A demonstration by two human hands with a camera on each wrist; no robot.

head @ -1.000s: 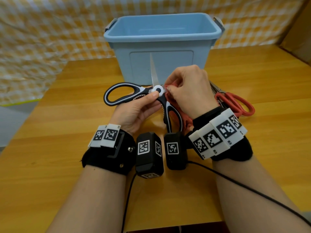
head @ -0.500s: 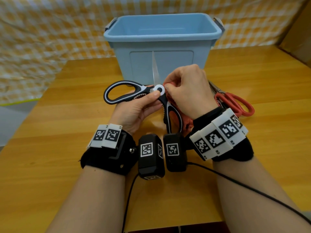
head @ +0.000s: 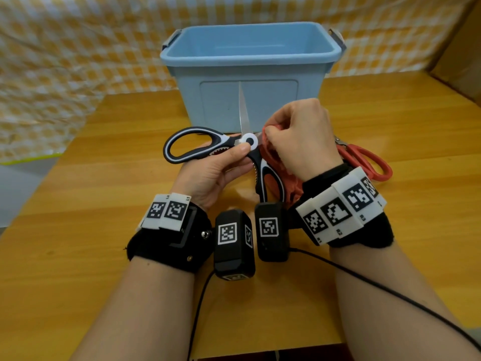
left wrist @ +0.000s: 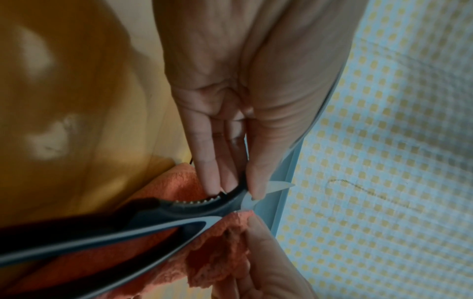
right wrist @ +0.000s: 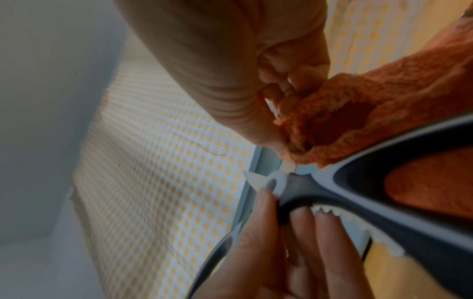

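Observation:
Black-and-white kitchen scissors [head: 208,148] [left wrist: 163,214] [right wrist: 371,194] are spread wide open above the wooden table, one blade pointing up in front of the bin. My left hand [head: 221,165] [left wrist: 235,153] pinches them at the white pivot, thumb on top and fingers beneath. My right hand [head: 299,142] [right wrist: 261,85] grips an orange cloth [head: 276,162] [left wrist: 212,261] [right wrist: 358,113] bunched against the pivot; the second blade is hidden under the cloth and hand.
A light blue plastic bin [head: 250,66] stands open just behind the hands. Red-handled scissors [head: 364,160] lie on the table [head: 78,204] to the right of my right wrist. A checked yellow cloth hangs behind the table. A black cable runs off toward the lower right.
Both hands stay in place. The upright blade has tilted slightly, and the right hand with the cloth has shifted a little at the pivot.

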